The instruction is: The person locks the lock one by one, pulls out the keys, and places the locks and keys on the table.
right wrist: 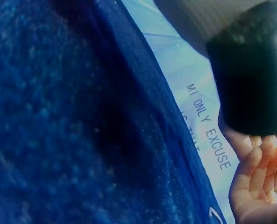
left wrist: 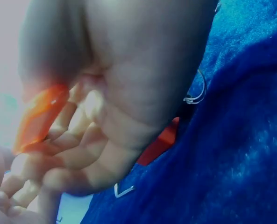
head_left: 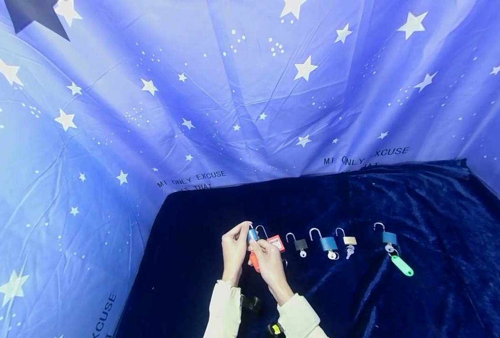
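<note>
Both hands meet over a small blue padlock (head_left: 253, 235) in the head view. My left hand (head_left: 233, 249) pinches it near the top, with fingertips at the shackle. From the other side my right hand (head_left: 270, 264) grips its lower part, thumb across the body. An orange key tag (head_left: 255, 262) hangs below the padlock, beside the right palm; the left wrist view shows the tag (left wrist: 41, 119) against curled fingers. Any key in the lock is hidden by the fingers. Just behind the right hand lies a red padlock (head_left: 277, 243) with its shackle up and open.
Rightward on the dark blue velvet cloth (head_left: 326, 300) lie a black padlock (head_left: 301, 244), a larger blue padlock (head_left: 329, 243), a brass padlock (head_left: 349, 241) and another blue padlock (head_left: 389, 238) with a green tag (head_left: 402, 265). Their shackles are open and keys hang from them. A starry curtain (head_left: 250, 94) stands behind.
</note>
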Action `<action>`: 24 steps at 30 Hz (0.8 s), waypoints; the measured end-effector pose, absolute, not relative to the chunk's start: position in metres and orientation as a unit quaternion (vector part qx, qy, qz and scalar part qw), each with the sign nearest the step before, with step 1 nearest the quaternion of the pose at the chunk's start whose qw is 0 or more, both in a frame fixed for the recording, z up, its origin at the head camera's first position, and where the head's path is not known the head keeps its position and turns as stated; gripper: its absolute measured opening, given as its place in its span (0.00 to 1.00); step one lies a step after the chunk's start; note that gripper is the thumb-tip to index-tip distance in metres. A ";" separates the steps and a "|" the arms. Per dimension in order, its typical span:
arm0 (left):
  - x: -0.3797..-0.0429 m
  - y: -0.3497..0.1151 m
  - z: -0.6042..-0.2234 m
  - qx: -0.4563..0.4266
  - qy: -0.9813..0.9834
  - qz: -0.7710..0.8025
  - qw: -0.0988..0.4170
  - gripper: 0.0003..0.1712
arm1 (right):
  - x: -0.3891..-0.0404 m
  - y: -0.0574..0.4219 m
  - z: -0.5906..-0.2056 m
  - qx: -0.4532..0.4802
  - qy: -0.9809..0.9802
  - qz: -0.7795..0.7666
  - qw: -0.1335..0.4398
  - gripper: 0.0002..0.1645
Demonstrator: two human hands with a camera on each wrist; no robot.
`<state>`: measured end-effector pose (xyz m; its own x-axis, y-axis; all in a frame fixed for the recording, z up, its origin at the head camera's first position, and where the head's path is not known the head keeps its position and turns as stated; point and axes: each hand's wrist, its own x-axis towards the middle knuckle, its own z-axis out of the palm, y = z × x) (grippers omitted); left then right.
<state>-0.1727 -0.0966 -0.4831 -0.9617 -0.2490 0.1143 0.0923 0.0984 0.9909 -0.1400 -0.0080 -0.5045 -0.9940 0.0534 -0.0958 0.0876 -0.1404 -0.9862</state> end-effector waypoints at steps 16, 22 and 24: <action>-0.162 -0.107 -0.485 0.053 -0.750 -0.657 0.061 0.19 | -0.135 0.001 -0.495 0.031 0.681 -0.732 0.019 0.16; -0.164 -0.108 -0.485 0.063 -0.739 -0.667 0.069 0.18 | -0.137 0.003 -0.509 0.001 0.690 -0.723 0.023 0.17; -0.163 -0.108 -0.479 0.062 -0.737 -0.669 0.072 0.18 | -0.137 0.004 -0.509 -0.002 0.697 -0.717 0.025 0.17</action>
